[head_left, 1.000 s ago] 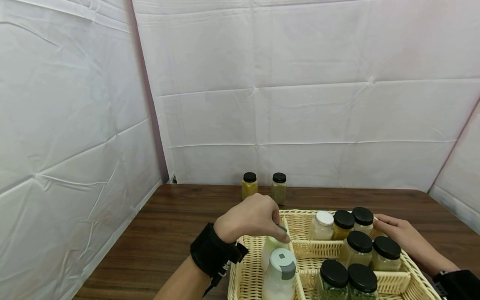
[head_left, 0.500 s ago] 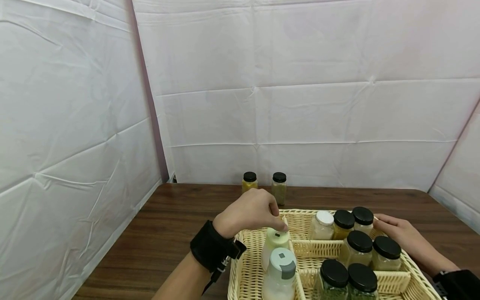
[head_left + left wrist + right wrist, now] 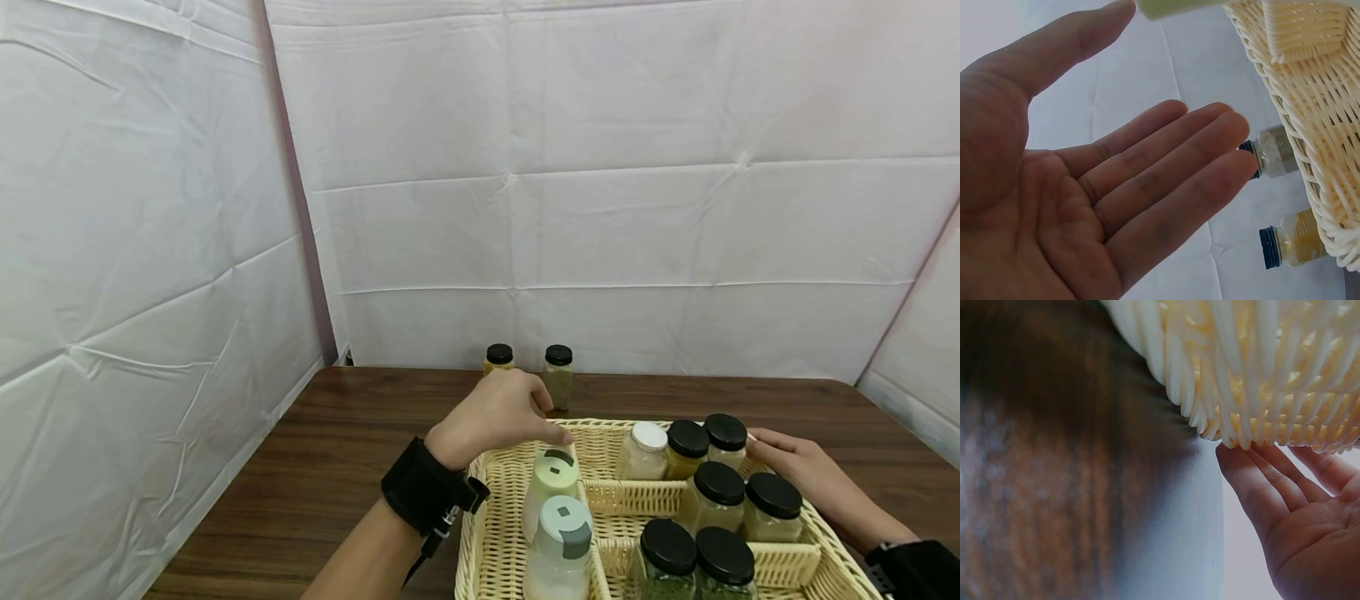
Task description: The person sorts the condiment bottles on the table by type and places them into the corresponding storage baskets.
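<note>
my left hand (image 3: 498, 417), fingers straight and empty, hovers just above and behind the upright pale green-capped bottle (image 3: 550, 486) in the wicker basket's (image 3: 480, 542) near-left compartment; my right hand (image 3: 798, 471), flat, touches the basket's right wall.

Black-lidded jars (image 3: 718, 483): nine. White-lidded jar (image 3: 645, 450): one. Pale bottles (image 3: 558, 550): two. Basket (image 3: 517, 517): one.

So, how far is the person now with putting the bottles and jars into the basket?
Mostly done, it seems. The wicker basket already holds two pale bottles and several jars. The left hand is open above the farther bottle, holding nothing; the right hand rests flat against the basket's side. Left: two black-lidded jars stand on the table behind the basket.
</note>
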`<state>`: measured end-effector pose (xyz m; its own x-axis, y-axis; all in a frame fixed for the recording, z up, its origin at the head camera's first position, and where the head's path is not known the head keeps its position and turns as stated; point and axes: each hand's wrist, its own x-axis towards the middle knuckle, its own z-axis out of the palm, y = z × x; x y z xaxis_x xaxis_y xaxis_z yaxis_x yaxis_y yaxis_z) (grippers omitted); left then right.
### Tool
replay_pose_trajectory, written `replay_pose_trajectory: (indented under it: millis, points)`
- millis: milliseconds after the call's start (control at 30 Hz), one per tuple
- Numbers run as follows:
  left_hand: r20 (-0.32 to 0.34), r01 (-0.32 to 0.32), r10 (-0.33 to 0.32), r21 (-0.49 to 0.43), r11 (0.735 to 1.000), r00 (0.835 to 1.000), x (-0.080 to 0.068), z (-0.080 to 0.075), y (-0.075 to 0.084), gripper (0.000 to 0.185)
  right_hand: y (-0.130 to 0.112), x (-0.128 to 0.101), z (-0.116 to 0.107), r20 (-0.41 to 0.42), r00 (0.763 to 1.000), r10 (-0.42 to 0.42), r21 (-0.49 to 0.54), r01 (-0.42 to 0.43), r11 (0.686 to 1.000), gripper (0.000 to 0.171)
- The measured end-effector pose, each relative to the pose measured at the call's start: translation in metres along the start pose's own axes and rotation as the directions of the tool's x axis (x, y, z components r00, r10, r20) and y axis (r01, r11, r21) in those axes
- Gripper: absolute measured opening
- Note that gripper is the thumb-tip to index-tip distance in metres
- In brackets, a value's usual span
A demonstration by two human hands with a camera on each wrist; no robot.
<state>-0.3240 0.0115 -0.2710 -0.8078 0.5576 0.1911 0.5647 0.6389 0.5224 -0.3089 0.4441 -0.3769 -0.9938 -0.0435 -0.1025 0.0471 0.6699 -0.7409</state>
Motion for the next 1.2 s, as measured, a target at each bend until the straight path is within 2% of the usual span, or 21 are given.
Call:
replay_pose_trajectory:
  millis: [367, 800, 1200]
  points:
    - [-0.12, 0.045, -0.05, -0.042, 0.998, 0.992, 0.012, -0.002, -0.011, 0.041, 0.002, 0.0, 0.001, -0.006, 1.0, -0.003, -0.008, 0.002, 1.0, 0.081]
    - [-0.192, 0.064, -0.087, -0.123, 0.99, 0.978, 0.026, -0.002, -0.03, 0.039, 0.001, -0.003, -0.002, -0.013, 1.0, 0.005, -0.028, -0.005, 1.0, 0.08]
    - [-0.252, 0.097, -0.14, -0.176, 0.98, 0.958, 0.036, -0.005, -0.045, 0.035, 0.003, -0.003, -0.004, 0.002, 1.0, -0.011, 0.027, 0.011, 1.0, 0.081]
